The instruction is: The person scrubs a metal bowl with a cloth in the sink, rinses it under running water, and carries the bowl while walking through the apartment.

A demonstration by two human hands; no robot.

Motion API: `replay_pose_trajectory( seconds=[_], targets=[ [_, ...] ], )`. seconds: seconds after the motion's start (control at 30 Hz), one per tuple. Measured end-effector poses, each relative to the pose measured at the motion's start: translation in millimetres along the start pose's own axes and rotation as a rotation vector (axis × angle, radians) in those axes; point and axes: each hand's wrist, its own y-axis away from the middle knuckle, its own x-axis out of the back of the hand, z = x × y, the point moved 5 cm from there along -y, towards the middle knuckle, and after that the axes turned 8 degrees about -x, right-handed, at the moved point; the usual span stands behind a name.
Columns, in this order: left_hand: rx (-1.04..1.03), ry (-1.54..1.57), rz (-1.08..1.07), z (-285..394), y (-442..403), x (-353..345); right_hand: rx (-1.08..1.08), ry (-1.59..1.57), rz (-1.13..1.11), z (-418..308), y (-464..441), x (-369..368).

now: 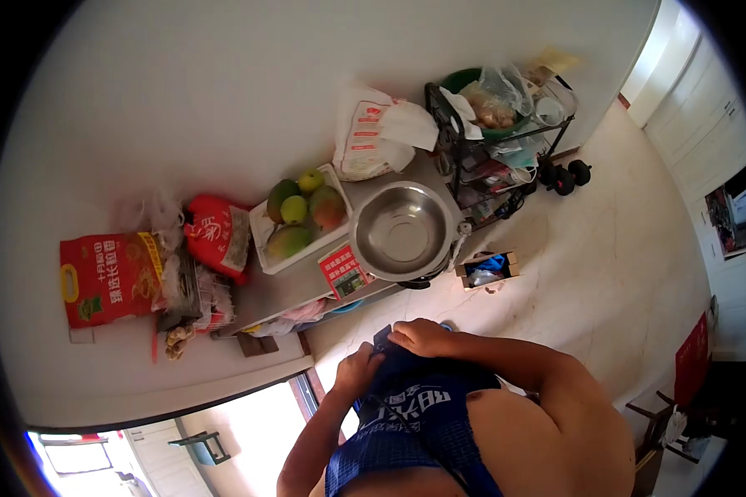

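My left hand (356, 369) is closed on the edge of a dark blue apron (427, 402) with white lettering. My right hand (420, 337) pinches the same edge a little farther to the right, close beside the left. The apron hangs against the front of my body, and a thin dark cord runs over it. Ahead of my hands, a round steel basin (402, 230) sits on a narrow metal table (294, 290). A red printed leaflet (344, 272) lies beside the basin.
On the table stand a white tray (265, 258) of mangoes and green fruit, plus a white printed bag (365, 137). Red food bags (112, 282) are at the left. A black rack (456, 153) holds clutter. An open cardboard box (487, 272) and dumbbells (564, 176) sit on the floor.
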Motion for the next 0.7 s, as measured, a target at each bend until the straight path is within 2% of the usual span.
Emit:
replay_pose_trajectory(
  seconds=[0.1,0.2,0.3,0.4,0.5,0.53,0.6,0.63,0.7],
  targets=[
    [0.036,-0.021,-0.029,8.2,-21.2,-2.5,-0.07,0.072,0.029,19.6,10.5,25.1],
    [0.08,0.052,0.002,0.3,-37.8,-1.8,-0.034,-0.047,0.183,49.9,22.5,51.8],
    [-0.02,0.106,0.006,-2.8,-52.4,-3.4,-0.028,-0.015,0.284,77.4,43.9,73.3],
    [-0.171,0.124,0.06,-4.0,-69.2,-7.9,-0.155,0.028,0.314,107.7,64.7,80.2],
    [-0.162,0.088,0.033,-21.5,-93.4,-18.4,-0.223,0.064,0.385,118.0,86.8,89.0],
    [-0.17,0.093,0.022,-25.0,-99.3,-20.4,-0.301,0.161,0.456,120.7,95.4,94.2],
    [-0.095,0.201,-0.113,-31.9,-112.9,-27.3,-0.441,0.375,0.563,127.6,109.6,101.3],
    [-0.102,0.21,-0.116,-31.8,-117.6,-26.5,-0.449,0.382,0.564,131.8,113.8,100.9],
    [-0.069,0.181,-0.294,-32.7,-120.3,-34.0,-0.66,0.221,0.406,157.4,123.3,93.0]
  ],
)
